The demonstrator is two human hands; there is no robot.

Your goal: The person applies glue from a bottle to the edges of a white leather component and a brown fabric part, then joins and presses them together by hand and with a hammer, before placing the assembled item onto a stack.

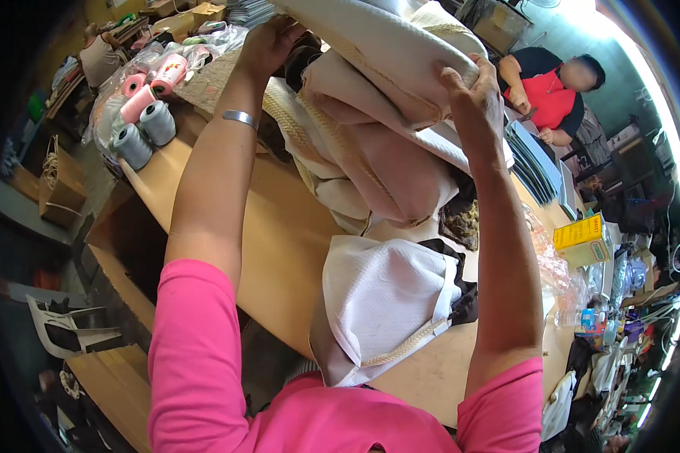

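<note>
Both my arms reach out over the table, holding up a large sewn piece of white fabric (370, 45) with cream stitched seams. My left hand (270, 47) is closed on its left side, next to a dark patch; some fingertips are hidden. On the right, my right hand (476, 94) pinches its edge between thumb and fingers. Beneath the raised piece lie more folded, sewn pale fabric pieces (393, 177) in a heap. Close to my body, a separate white sewn piece (385, 291) with a cream seam and dark edging rests on the tan tabletop (287, 226).
Grey thread cones (159, 123) and pink thread cones (170, 72) stand at the table's left. To the right are a stack of blue-grey sheets (533, 162), a yellow box (582, 234) and plastic bottles. Another person (548, 94) in red and black is at the far right.
</note>
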